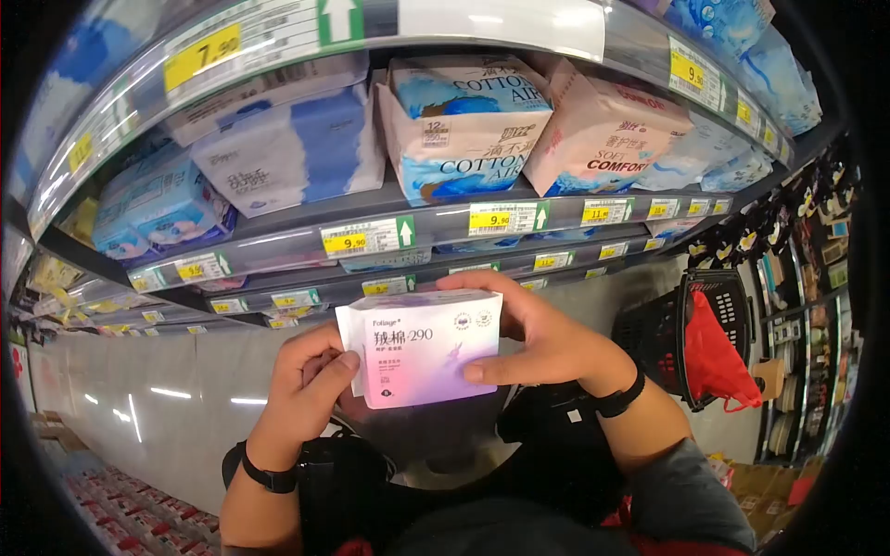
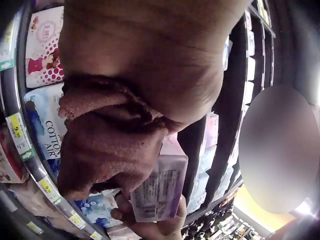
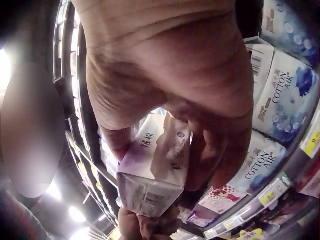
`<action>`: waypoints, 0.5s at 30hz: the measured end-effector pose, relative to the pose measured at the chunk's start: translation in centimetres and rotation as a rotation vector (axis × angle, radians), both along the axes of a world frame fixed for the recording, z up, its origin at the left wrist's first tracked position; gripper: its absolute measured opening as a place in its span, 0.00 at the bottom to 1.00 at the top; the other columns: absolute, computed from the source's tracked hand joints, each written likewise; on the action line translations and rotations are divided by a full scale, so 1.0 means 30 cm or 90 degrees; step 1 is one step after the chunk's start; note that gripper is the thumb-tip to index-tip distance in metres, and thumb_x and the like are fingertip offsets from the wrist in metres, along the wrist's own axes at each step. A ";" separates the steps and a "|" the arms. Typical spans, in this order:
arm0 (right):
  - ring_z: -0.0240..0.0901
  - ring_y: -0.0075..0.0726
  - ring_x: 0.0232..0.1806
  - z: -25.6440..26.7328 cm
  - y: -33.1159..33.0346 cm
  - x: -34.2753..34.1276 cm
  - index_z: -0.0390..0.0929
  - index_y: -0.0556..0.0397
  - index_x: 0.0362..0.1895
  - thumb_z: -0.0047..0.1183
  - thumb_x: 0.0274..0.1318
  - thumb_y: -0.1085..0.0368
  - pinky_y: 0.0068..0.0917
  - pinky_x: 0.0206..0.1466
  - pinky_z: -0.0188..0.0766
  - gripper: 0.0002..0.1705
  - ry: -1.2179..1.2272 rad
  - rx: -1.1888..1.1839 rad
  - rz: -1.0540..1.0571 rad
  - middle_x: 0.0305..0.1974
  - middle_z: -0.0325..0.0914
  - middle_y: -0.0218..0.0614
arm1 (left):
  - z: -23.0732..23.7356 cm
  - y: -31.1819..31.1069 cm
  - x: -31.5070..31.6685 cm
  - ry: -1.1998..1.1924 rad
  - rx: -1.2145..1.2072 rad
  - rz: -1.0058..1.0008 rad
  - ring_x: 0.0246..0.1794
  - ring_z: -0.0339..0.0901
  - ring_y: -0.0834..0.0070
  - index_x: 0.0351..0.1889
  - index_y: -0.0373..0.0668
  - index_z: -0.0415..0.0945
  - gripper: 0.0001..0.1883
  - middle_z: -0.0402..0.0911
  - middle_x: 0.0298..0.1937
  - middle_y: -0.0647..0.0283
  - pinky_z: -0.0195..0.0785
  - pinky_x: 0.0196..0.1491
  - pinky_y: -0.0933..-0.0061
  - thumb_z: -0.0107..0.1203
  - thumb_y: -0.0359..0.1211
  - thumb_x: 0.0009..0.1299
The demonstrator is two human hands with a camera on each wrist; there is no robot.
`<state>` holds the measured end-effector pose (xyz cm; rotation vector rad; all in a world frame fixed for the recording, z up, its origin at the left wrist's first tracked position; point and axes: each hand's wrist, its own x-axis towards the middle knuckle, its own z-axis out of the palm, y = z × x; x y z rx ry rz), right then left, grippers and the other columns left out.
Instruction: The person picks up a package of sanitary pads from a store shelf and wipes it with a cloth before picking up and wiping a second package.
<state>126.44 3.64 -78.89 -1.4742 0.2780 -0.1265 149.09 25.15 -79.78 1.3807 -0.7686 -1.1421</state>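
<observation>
1. Pink, white and purple wrap covers the pack [image 1: 431,347]; it is up in front of you, between your two hands, apart from the shelf [image 1: 436,220] and turned so its printed front faces you.
2. Your left hand [image 1: 304,385] pinches the pack by its left edge, thumb in front and fingers curled; your right hand [image 1: 552,345] grips the other end, with the thumb pressed on the front and the other fingers round the top and back.
3. Done, as far as you can tell: the pack is in both hands and held up well enough to read; the front shows no tear, and the left wrist view shows a side with small print on it.
4. Not done: the pack is not set down anywhere; it is not on the shelf by the Cotton Air pack [image 1: 468,130], and it is not in the black basket [image 1: 646,338] off to your right, where a red bag [image 1: 718,357] hangs over the side.
5. My guess is that you are about midway, at the looking part; putting the pack down is what seems left, but you cannot tell from here which place it should go.
</observation>
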 end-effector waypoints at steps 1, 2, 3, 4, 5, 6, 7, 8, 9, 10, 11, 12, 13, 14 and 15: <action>0.76 0.35 0.65 0.004 0.016 -0.004 0.57 0.49 0.82 0.77 0.57 0.66 0.38 0.69 0.73 0.54 -0.008 -0.002 -0.001 0.66 0.77 0.38 | -0.001 0.009 0.002 0.006 -0.009 -0.004 0.33 0.78 0.83 0.51 0.33 0.81 0.08 0.82 0.44 0.63 0.71 0.33 0.82 0.54 0.27 0.80; 0.76 0.36 0.66 0.008 0.030 -0.007 0.54 0.49 0.83 0.77 0.56 0.67 0.39 0.70 0.72 0.56 -0.019 -0.011 0.004 0.67 0.77 0.39 | -0.002 0.014 -0.002 0.004 -0.029 -0.001 0.32 0.78 0.85 0.49 0.33 0.81 0.08 0.82 0.44 0.64 0.71 0.32 0.82 0.53 0.28 0.80; 0.76 0.37 0.67 0.013 0.041 -0.009 0.52 0.48 0.84 0.77 0.56 0.67 0.40 0.71 0.71 0.59 -0.029 -0.019 0.008 0.67 0.76 0.39 | 0.001 0.018 -0.007 0.014 -0.036 0.006 0.32 0.78 0.85 0.49 0.34 0.81 0.08 0.82 0.44 0.64 0.70 0.31 0.82 0.53 0.29 0.80; 0.76 0.38 0.67 0.018 0.050 -0.010 0.49 0.48 0.85 0.78 0.55 0.68 0.40 0.72 0.71 0.61 -0.040 -0.028 0.012 0.68 0.75 0.39 | 0.005 0.021 -0.010 0.023 -0.044 0.013 0.32 0.78 0.85 0.49 0.34 0.81 0.08 0.82 0.43 0.65 0.69 0.30 0.82 0.53 0.29 0.80; 0.75 0.38 0.68 0.026 0.057 -0.010 0.48 0.47 0.85 0.78 0.55 0.68 0.41 0.72 0.70 0.62 -0.043 -0.026 0.014 0.69 0.75 0.39 | 0.005 0.026 -0.010 0.031 -0.052 0.021 0.31 0.78 0.85 0.48 0.34 0.81 0.09 0.83 0.42 0.65 0.69 0.29 0.83 0.53 0.30 0.81; 0.75 0.38 0.68 0.035 0.067 -0.010 0.47 0.47 0.86 0.78 0.54 0.69 0.41 0.73 0.70 0.63 -0.047 -0.022 0.017 0.69 0.75 0.39 | -0.010 0.041 0.002 0.018 -0.037 0.017 0.31 0.78 0.85 0.49 0.34 0.81 0.10 0.83 0.41 0.65 0.67 0.24 0.84 0.54 0.32 0.80; 0.75 0.38 0.69 0.040 0.073 -0.010 0.45 0.46 0.86 0.78 0.54 0.69 0.42 0.73 0.69 0.65 -0.050 -0.018 0.021 0.69 0.74 0.39 | -0.022 0.047 0.006 0.008 -0.058 0.018 0.30 0.78 0.85 0.49 0.34 0.81 0.11 0.83 0.41 0.65 0.66 0.24 0.84 0.54 0.33 0.80; 0.74 0.39 0.69 0.041 0.076 -0.009 0.45 0.46 0.86 0.78 0.54 0.69 0.42 0.74 0.69 0.65 -0.049 -0.015 0.027 0.70 0.74 0.39 | -0.033 0.051 0.010 -0.002 -0.078 0.018 0.29 0.78 0.85 0.49 0.35 0.81 0.11 0.83 0.41 0.65 0.66 0.23 0.84 0.54 0.33 0.80; 0.73 0.39 0.70 0.040 0.077 -0.009 0.45 0.46 0.87 0.78 0.54 0.69 0.42 0.74 0.68 0.65 -0.048 -0.012 0.033 0.70 0.74 0.40 | -0.040 0.054 0.012 -0.011 -0.098 0.018 0.29 0.78 0.85 0.50 0.35 0.81 0.11 0.83 0.41 0.65 0.65 0.22 0.84 0.54 0.33 0.80; 0.73 0.39 0.71 0.038 0.079 -0.007 0.45 0.46 0.87 0.78 0.54 0.69 0.42 0.75 0.67 0.65 -0.046 -0.010 0.038 0.70 0.74 0.40 | -0.020 0.063 0.011 0.013 -0.068 0.019 0.27 0.78 0.85 0.50 0.35 0.82 0.11 0.83 0.42 0.64 0.66 0.22 0.84 0.55 0.33 0.80; 0.72 0.39 0.71 0.037 0.080 -0.006 0.45 0.47 0.86 0.78 0.54 0.68 0.42 0.76 0.66 0.65 -0.045 -0.005 0.040 0.70 0.73 0.40 | -0.023 0.063 0.006 0.010 -0.080 0.029 0.26 0.78 0.85 0.50 0.35 0.82 0.11 0.83 0.42 0.64 0.66 0.22 0.84 0.55 0.33 0.80; 0.72 0.39 0.72 0.037 0.082 -0.005 0.45 0.47 0.86 0.78 0.53 0.68 0.43 0.76 0.66 0.65 -0.043 -0.002 0.040 0.70 0.73 0.40 | -0.027 0.062 0.000 0.006 -0.093 0.039 0.26 0.78 0.85 0.50 0.35 0.82 0.11 0.83 0.42 0.63 0.66 0.22 0.84 0.55 0.33 0.80; 0.71 0.39 0.73 0.037 0.082 -0.002 0.45 0.47 0.86 0.78 0.53 0.68 0.43 0.77 0.65 0.65 -0.043 0.000 0.040 0.71 0.73 0.40 | -0.030 0.059 -0.001 0.002 -0.108 0.048 0.26 0.78 0.84 0.50 0.35 0.82 0.11 0.83 0.42 0.63 0.66 0.22 0.84 0.55 0.33 0.80; 0.70 0.39 0.73 0.035 0.081 0.001 0.46 0.48 0.86 0.78 0.53 0.68 0.43 0.77 0.64 0.64 -0.044 0.001 0.038 0.71 0.73 0.40 | -0.024 0.061 0.004 0.010 -0.091 0.038 0.26 0.78 0.84 0.49 0.34 0.82 0.11 0.84 0.42 0.63 0.67 0.23 0.84 0.55 0.33 0.79; 0.70 0.39 0.73 0.034 0.082 0.003 0.47 0.48 0.86 0.78 0.54 0.68 0.42 0.77 0.64 0.63 -0.044 0.003 0.036 0.71 0.73 0.40 | -0.010 0.066 0.012 0.019 -0.074 0.029 0.26 0.79 0.83 0.49 0.34 0.82 0.11 0.84 0.42 0.63 0.67 0.23 0.84 0.55 0.33 0.79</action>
